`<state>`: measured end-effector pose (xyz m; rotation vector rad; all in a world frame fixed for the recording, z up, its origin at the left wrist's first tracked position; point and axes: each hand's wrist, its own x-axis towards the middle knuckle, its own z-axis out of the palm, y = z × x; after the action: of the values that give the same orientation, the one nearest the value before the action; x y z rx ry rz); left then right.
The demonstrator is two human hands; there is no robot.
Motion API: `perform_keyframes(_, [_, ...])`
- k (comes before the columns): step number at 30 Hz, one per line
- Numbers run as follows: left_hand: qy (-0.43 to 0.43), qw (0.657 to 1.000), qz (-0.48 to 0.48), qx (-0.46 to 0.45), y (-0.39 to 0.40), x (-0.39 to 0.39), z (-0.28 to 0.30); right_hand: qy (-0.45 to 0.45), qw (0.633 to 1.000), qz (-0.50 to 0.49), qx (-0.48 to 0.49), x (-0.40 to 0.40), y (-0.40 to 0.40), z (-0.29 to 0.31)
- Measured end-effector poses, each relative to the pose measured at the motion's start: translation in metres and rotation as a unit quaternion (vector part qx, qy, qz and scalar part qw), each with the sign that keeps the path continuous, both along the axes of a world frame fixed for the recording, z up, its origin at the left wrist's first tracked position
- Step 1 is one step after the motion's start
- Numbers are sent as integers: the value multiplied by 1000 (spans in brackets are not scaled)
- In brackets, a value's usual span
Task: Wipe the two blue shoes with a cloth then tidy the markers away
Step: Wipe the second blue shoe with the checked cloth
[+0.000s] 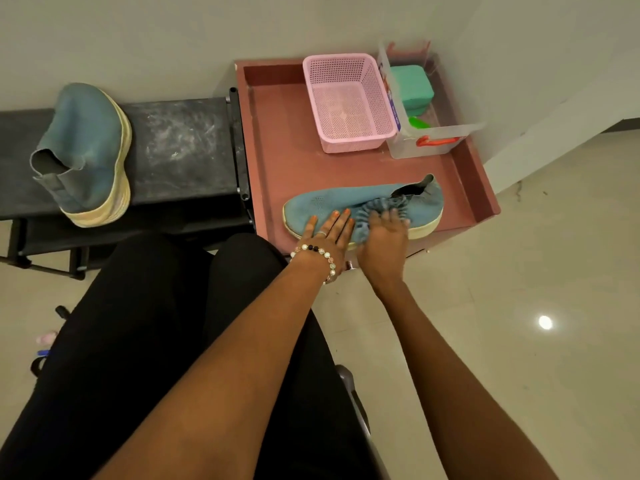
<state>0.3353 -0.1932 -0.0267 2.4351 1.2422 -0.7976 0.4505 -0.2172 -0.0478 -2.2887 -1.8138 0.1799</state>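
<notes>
Shoe (332,206) number one, a blue knit slip-on with a pale sole, lies on its side near the front edge of a reddish-brown tray-topped bench (277,140), toe pointing left and heel opening to the right. The left hand (329,230) rests flat on the toe end, its fingers (335,216) straight and slightly spread, pressing the shoe down; a beaded bracelet (317,251) circles that wrist and a ring sits on one finger. Just beside it, the right hand (384,233) grips a blue-grey ribbed cloth (377,209), fingers curled round the bunched fabric, which lies against the middle of the shoe's upper near the collar. The hand is blurred, so the exact lie of each fingertip cannot be told. The second blue shoe (86,150), an ankle-high one with a thick cream sole, stands tilted on a dark, scuffed black stand (180,147) to the left, well apart from both hands. At the back of the reddish bench sits a pink mesh basket (346,98), and touching its right side is a clear plastic box (429,140) with an orange-red handle, holding a green block (412,86) and a smaller bright green item. No markers can be made out clearly in either container. The person's legs in black fabric fill the lower left, and pale glossy floor tiles (519,271) lie to the right.
</notes>
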Motion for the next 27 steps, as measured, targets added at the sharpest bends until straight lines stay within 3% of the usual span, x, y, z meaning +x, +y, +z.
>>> perform_keyframes(5, [3,1000,-9,-5,1,-2,4,-45,973,222,50,55,-18,5])
perform_keyframes(8, [-14,1000,2,9,-1,-1,1,-127,953,270,46,104,-14,19])
perform_keyframes(10, [-17,1000,8,8,-1,-1,0,-124,963,230,62,96,-9,14])
perform_keyframes(14, [3,1000,1,13,-1,1,2,8,997,28,70,13,-13,-6])
perform_keyframes(16, [26,999,-21,2,0,0,5,42,996,45,61,-11,-19,-11])
perform_keyframes(20, [27,1000,-14,3,-2,0,5,-65,968,233,70,45,-28,-5])
perform_keyframes(22, [4,1000,6,8,-2,0,5,-142,949,269,78,85,-23,6])
perform_keyframes(24, [-7,1000,12,15,-3,0,4,-192,944,260,66,102,-17,11])
perform_keyframes(27, [-6,1000,15,18,-4,0,4,-175,977,119,39,66,-14,3])
